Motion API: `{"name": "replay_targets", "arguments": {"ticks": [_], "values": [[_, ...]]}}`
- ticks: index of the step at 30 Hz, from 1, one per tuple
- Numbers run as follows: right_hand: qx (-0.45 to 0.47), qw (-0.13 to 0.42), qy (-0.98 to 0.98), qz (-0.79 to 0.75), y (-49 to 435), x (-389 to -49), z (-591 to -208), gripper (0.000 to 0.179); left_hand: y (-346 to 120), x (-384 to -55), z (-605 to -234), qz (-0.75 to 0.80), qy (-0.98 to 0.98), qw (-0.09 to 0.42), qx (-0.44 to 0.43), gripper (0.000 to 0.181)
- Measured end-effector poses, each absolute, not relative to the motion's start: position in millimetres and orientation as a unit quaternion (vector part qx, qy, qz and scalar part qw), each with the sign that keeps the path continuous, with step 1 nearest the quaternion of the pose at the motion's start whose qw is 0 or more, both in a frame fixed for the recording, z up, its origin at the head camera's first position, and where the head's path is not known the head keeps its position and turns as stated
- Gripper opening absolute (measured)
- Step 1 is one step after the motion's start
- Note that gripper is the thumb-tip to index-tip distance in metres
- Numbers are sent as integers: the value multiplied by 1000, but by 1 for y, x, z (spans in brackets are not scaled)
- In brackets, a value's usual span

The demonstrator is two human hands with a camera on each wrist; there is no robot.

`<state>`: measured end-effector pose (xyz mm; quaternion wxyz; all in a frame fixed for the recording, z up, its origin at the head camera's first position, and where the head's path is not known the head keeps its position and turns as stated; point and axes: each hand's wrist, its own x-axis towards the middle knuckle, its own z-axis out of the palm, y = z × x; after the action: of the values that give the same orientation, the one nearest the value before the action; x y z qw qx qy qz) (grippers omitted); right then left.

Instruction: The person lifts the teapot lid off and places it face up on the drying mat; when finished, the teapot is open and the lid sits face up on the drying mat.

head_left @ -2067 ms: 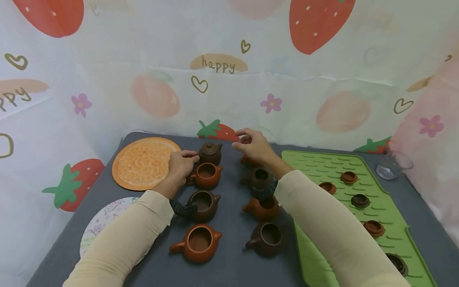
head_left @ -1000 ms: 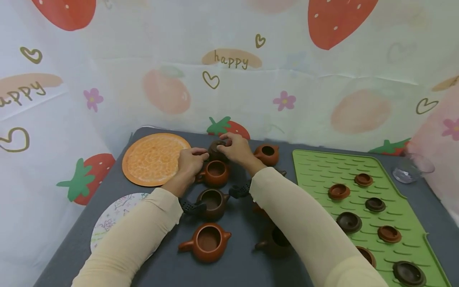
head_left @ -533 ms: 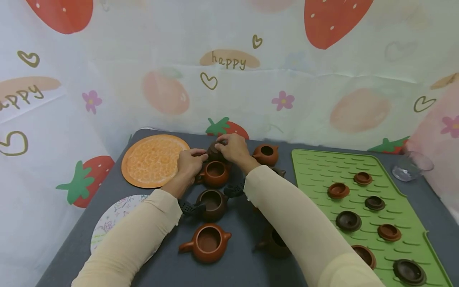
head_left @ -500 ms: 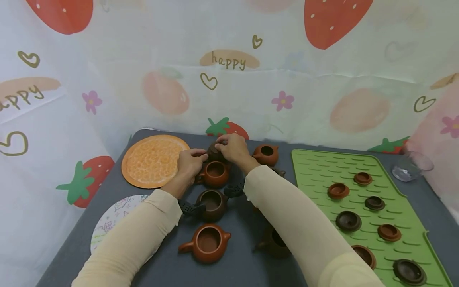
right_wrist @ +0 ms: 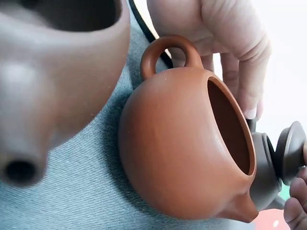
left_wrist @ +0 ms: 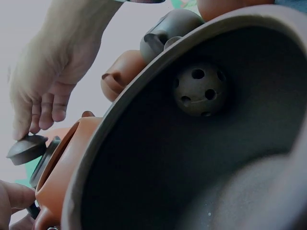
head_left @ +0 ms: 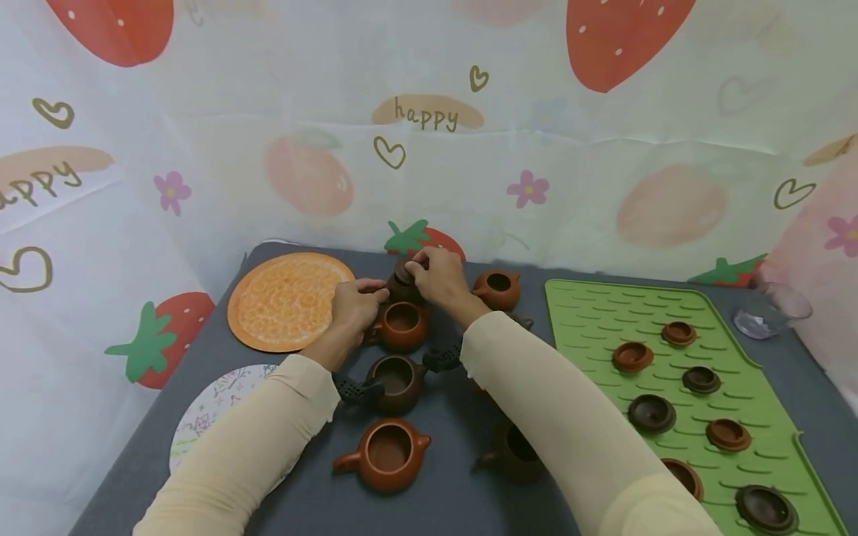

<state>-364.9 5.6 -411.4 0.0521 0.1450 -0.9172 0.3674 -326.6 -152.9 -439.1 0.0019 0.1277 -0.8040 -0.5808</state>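
At the back of the left row, a dark brown teapot [head_left: 399, 289] stands with its mouth uncovered. My left hand [head_left: 354, 309] pinches its handle from the left. Above the mouth my right hand [head_left: 439, 279] holds the dark lid [right_wrist: 290, 152] by its knob, tilted and a small gap off the rim. In the left wrist view the lid [left_wrist: 27, 150] hangs under the right fingertips. An orange-brown lidless teapot [head_left: 402, 326] sits just in front of the dark one. In the right wrist view, this orange teapot [right_wrist: 184, 139] covers much of the dark pot.
More lidless teapots stand nearer in the left row, a brown one [head_left: 395, 383] and a reddish one [head_left: 389, 454]. My right arm partly covers another row, with a reddish teapot [head_left: 497, 289] at its back. Several lids lie on a green mat [head_left: 590, 313]. A glass [head_left: 771, 311] stands far right.
My right hand has moved left from the right row to the dark teapot and lifted its lid slightly. The left hand stays at the handle. The head view has shifted a little.
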Motion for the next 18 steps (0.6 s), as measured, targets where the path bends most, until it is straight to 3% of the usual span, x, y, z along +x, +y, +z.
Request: {"name": "replay_targets", "arguments": {"ticks": [8,18], "values": [[111,69,-892,434,14,-363,-411,18,-153,-328,-439,-582,-804,1,119,19],[37,-36,-752,657,15,-358,-408,13,-153,-328,-441,-580,-805,7,124,17]]}}
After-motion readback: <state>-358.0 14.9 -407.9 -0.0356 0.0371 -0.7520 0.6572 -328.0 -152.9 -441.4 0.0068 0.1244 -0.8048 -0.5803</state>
